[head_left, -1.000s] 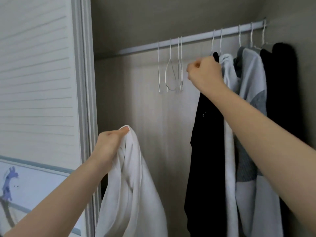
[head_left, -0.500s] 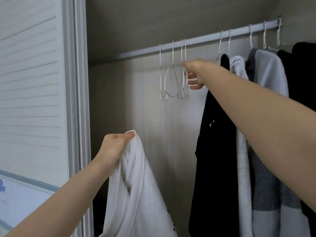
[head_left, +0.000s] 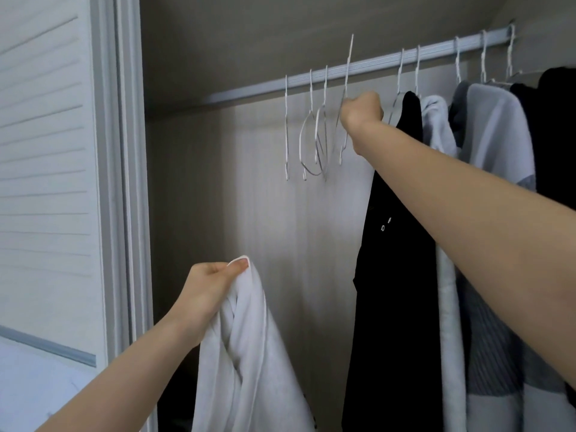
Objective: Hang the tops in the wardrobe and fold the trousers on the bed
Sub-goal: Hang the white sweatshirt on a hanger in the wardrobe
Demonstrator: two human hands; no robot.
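Observation:
My left hand (head_left: 207, 291) grips a white top (head_left: 246, 363) by its upper edge, low in the open wardrobe, and the cloth hangs down below my fist. My right hand (head_left: 361, 111) is closed round a thin white wire hanger (head_left: 346, 76) just under the rail (head_left: 255, 90). That hanger's hook stands above the rail, lifted off it. Three more empty wire hangers (head_left: 311, 135) hang to its left.
On the right of the rail hang a black garment (head_left: 396, 275), a white one (head_left: 442, 182), a grey-and-white top (head_left: 498, 145) and another dark one (head_left: 554, 126). A louvred sliding door (head_left: 46, 182) with its frame stands at the left. The wardrobe's back wall (head_left: 296, 244) shows between.
My right hand went from the hung clothes leftward to the empty hangers, closed on one and raised its hook above the rail. My left hand has kept hold of the white top.

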